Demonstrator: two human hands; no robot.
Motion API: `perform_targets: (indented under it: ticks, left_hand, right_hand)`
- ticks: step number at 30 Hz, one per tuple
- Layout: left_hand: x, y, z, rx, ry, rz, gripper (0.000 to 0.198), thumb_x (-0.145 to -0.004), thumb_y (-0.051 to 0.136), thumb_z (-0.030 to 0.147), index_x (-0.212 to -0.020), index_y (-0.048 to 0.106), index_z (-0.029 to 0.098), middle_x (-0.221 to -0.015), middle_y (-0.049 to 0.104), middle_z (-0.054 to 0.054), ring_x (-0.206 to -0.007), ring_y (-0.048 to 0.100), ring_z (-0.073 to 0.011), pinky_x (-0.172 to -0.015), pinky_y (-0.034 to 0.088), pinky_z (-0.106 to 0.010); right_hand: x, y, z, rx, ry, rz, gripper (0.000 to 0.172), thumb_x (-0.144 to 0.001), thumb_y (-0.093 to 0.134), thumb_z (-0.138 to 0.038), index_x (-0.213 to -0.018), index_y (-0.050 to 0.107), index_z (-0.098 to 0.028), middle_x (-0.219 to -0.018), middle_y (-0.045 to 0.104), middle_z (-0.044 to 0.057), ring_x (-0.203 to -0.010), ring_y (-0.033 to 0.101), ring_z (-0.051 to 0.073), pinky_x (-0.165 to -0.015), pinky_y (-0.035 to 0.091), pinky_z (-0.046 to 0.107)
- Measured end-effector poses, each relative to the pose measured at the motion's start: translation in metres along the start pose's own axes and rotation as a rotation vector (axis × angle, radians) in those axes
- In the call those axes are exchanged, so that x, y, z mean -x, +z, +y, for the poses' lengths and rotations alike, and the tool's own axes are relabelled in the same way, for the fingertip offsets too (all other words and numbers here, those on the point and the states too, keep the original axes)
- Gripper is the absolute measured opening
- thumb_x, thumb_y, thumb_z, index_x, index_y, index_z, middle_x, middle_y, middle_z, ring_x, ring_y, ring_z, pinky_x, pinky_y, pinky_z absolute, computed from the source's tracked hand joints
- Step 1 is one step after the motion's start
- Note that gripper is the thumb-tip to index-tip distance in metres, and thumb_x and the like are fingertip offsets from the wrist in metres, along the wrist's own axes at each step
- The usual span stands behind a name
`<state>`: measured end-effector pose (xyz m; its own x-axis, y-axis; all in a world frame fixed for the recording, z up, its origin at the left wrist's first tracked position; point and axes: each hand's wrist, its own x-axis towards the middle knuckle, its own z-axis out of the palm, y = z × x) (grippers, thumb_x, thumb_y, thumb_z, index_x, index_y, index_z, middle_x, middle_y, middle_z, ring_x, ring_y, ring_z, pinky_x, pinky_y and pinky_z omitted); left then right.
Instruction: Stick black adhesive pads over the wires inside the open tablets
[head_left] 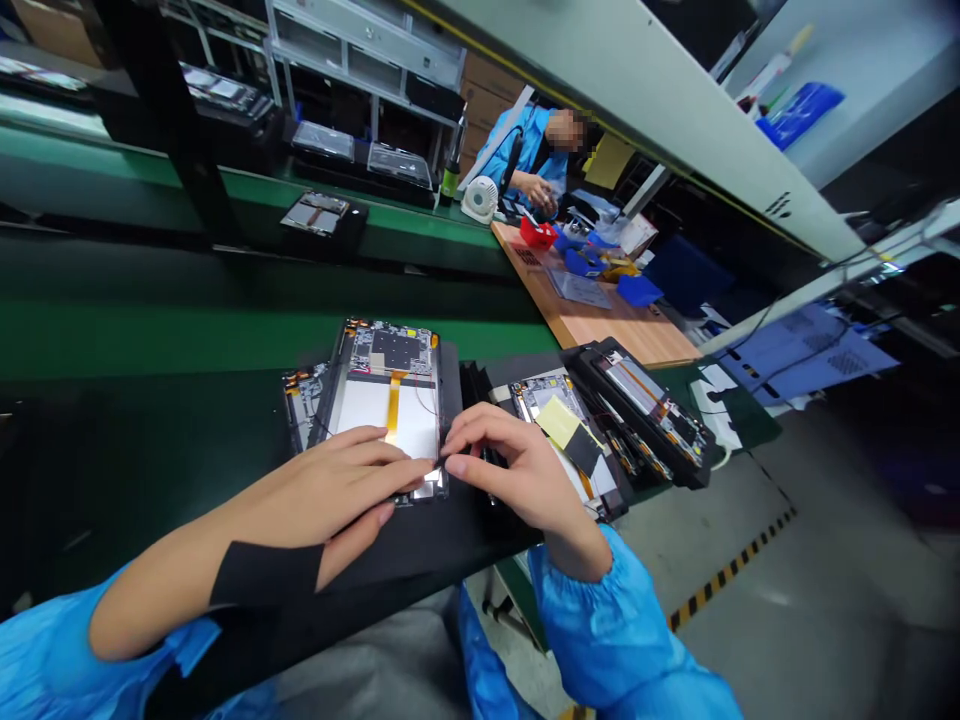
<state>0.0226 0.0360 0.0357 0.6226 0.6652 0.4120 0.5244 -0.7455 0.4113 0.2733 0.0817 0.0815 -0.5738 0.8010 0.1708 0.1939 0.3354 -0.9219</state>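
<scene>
Open tablet [386, 395] is laid at lower centre of the frame, on a black mat [457, 540] covering a green-edged desk [262, 340]. Its lower edge is touched by the left hand [330, 490], held flat and released, while the right hand [517, 470] is curled beside a silver foil tab [429, 484]; whether that grip is clenched cannot be told.

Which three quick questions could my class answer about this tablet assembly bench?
1. True or false: the left hand lies over the lower part of the open tablet.
2. What colour is the ribbon cable on the tablet's white panel?
3. Which of the hands wears the black wrist band? A: left. B: right.

Key: 1 true; 2 orange; 3 A.
</scene>
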Motion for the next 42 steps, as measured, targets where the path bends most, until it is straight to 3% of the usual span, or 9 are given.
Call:
perform_targets:
  ticks: [4,8,10,14,18,25,31,35,42]
  left_hand:
    - [0.0,0.007,-0.003,0.053,-0.025,0.025,0.055,-0.1,0.04,0.012,-0.151,0.047,0.031,-0.124,0.076,0.0,-0.112,0.072,-0.0161,-0.122,0.043,-0.041]
    - [0.0,0.012,-0.003,0.089,-0.084,0.099,0.064,-0.104,0.04,0.016,-0.165,0.023,0.027,-0.112,0.081,0.003,-0.11,0.074,-0.0156,-0.123,0.041,-0.041]
    - [0.002,0.012,0.001,0.017,-0.094,0.143,0.055,-0.104,0.044,0.02,-0.159,0.034,0.023,-0.119,0.079,-0.001,-0.116,0.071,-0.0179,-0.121,0.041,-0.04]
    - [0.009,0.016,0.012,-0.23,-0.106,0.253,0.02,-0.103,0.052,0.02,-0.119,0.063,0.022,-0.116,0.073,-0.007,-0.111,0.066,-0.0252,-0.116,0.039,-0.048]
    - [0.007,0.023,0.017,-0.322,-0.103,0.209,0.02,-0.105,0.051,0.021,-0.109,0.07,0.021,-0.102,0.065,-0.008,-0.098,0.059,-0.0282,-0.104,0.042,-0.053]
    - [-0.007,0.008,0.009,-0.434,0.096,0.119,0.041,-0.108,0.035,0.015,-0.092,0.073,0.019,-0.09,0.065,-0.009,-0.092,0.054,-0.0286,-0.098,0.043,-0.051]
    - [-0.011,-0.006,-0.017,-0.369,0.334,0.064,0.035,-0.105,0.037,0.016,-0.108,0.071,0.026,-0.1,0.069,-0.002,-0.099,0.058,-0.0239,-0.108,0.043,-0.044]
    - [-0.013,0.002,-0.021,-0.178,0.094,0.063,0.019,-0.102,0.053,0.019,-0.101,0.069,0.03,-0.097,0.064,0.001,-0.093,0.056,-0.0214,-0.1,0.043,-0.044]
    - [-0.022,0.004,-0.007,0.006,-0.184,-0.049,0.019,-0.099,0.045,0.023,-0.087,0.06,0.026,-0.091,0.058,-0.003,-0.088,0.053,-0.0246,-0.078,0.039,-0.041]
  right_hand:
    - [0.008,0.004,-0.005,0.01,-0.038,0.075,0.012,-0.098,0.072,-0.023,-0.087,0.072,-0.019,-0.094,0.068,0.003,-0.091,0.064,0.016,-0.083,0.049,0.03]
    - [0.032,0.021,-0.001,-0.14,-0.025,0.458,0.009,-0.099,0.071,-0.023,-0.091,0.073,-0.022,-0.097,0.066,0.002,-0.086,0.061,0.013,-0.072,0.048,0.025]
    - [0.043,0.031,0.005,-0.321,0.076,0.539,0.005,-0.098,0.074,-0.028,-0.097,0.075,-0.023,-0.092,0.065,0.001,-0.071,0.057,0.01,-0.061,0.045,0.021]
    - [0.053,0.041,0.015,-0.823,0.353,0.306,0.026,-0.093,0.079,-0.038,-0.113,0.076,-0.021,-0.07,0.056,-0.005,-0.048,0.04,0.005,-0.043,0.035,0.016]
    - [0.055,0.04,0.018,-1.154,0.478,0.138,0.028,-0.096,0.074,-0.037,-0.118,0.075,-0.02,-0.059,0.047,-0.009,-0.041,0.024,0.003,-0.038,0.03,0.012]
    - [0.049,0.028,0.029,-1.279,0.601,-0.044,0.032,-0.098,0.07,-0.04,-0.122,0.071,-0.018,-0.055,0.05,-0.01,-0.036,0.022,0.003,-0.033,0.032,0.011]
    - [0.048,0.024,0.026,-1.176,0.655,-0.045,0.039,-0.099,0.07,-0.046,-0.124,0.066,-0.017,-0.056,0.058,-0.009,-0.034,0.033,0.003,-0.033,0.041,0.013]
    - [0.048,0.025,0.022,-1.148,0.659,0.014,0.04,-0.098,0.071,-0.046,-0.125,0.064,-0.017,-0.056,0.058,-0.009,-0.035,0.037,0.004,-0.034,0.043,0.013]
    - [0.053,0.031,0.027,-1.149,0.653,0.029,0.04,-0.1,0.068,-0.046,-0.127,0.063,-0.017,-0.057,0.058,-0.009,-0.035,0.039,0.004,-0.036,0.046,0.015]
